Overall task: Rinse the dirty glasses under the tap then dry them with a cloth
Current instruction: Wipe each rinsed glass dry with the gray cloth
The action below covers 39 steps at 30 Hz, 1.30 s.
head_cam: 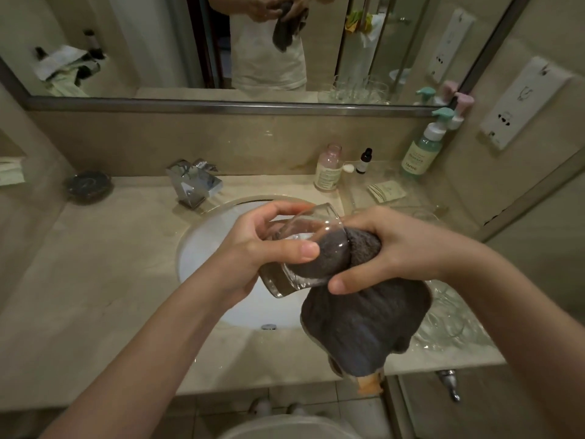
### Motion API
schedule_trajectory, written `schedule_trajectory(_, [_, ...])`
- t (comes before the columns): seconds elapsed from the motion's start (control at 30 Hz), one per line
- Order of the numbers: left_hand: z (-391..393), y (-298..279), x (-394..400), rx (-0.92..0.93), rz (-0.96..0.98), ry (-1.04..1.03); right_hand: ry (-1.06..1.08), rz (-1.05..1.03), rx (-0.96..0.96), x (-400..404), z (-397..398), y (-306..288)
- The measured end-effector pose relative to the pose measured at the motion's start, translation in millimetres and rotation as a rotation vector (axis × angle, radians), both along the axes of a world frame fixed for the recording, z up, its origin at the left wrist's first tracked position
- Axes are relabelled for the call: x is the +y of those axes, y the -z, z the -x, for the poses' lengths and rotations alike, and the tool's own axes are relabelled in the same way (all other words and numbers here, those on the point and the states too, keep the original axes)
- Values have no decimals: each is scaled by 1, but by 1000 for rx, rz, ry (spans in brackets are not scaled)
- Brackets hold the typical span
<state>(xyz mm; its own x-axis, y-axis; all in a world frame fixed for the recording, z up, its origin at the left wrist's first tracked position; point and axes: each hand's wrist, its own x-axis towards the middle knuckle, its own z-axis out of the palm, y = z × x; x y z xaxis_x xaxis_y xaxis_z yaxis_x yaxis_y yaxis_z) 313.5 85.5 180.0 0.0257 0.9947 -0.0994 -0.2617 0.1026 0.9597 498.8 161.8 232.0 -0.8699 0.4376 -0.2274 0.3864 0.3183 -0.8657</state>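
cloth: dark grey cloth [364, 327] hangs nearest the camera, over the front edge of the counter [95, 280]; its upper end is bunched and stuffed into the mouth of the glass.
right hand: the right hand [389, 248] has fingers and thumb curled round the bunched cloth, pressing it into the glass.
left hand: the left hand [256, 245] grasps the glass [300, 245] round its body, thumb across the near side, fingers over the far side.
glass: clear, tilted on its side, held above the right part of the sink [202, 248], not under the tap [193, 182].
tap: no water visibly running.
done, as a judgement: this glass looks rinsed and is at the drying step.
other glasses: several clear glasses [449, 318] lie on the wet counter at right, just behind the cloth; rinsed or dirty, cannot tell.
left to do: finish wiping this one, set it down, then handle the rest.
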Motion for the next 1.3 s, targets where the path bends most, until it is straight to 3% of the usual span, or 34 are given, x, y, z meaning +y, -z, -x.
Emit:
schedule_trajectory(0.3, [-5, 9, 4, 139, 139, 138, 133, 240, 103, -5, -18, 34])
schedule_trajectory(0.47, [-8, 10, 0, 236, -41, 100, 256, 342, 210, -8, -22, 41])
schedule_trajectory(0.73, [1, 6, -3, 426, -201, 145, 270, 341, 230, -11, -21, 38])
schedule_trajectory(0.93, [-8, 7, -6, 131, -5, 96, 239, 350, 222, -14, -21, 38])
schedule_trajectory(1.03, [-10, 7, -5, -46, 191, 129, 156, 209, 162, -15, -23, 35])
schedule_trajectory(1.13, [-11, 7, -6, -68, 313, 133, 135, 52, 157, -16, -22, 40])
schedule_trajectory(1.23, [-12, 2, -9, 29, 200, 113, 171, 119, 234, -15, -22, 48])
schedule_trajectory(1.3, [-9, 3, -7, 336, -44, 31, 202, 254, 319, -14, -22, 52])
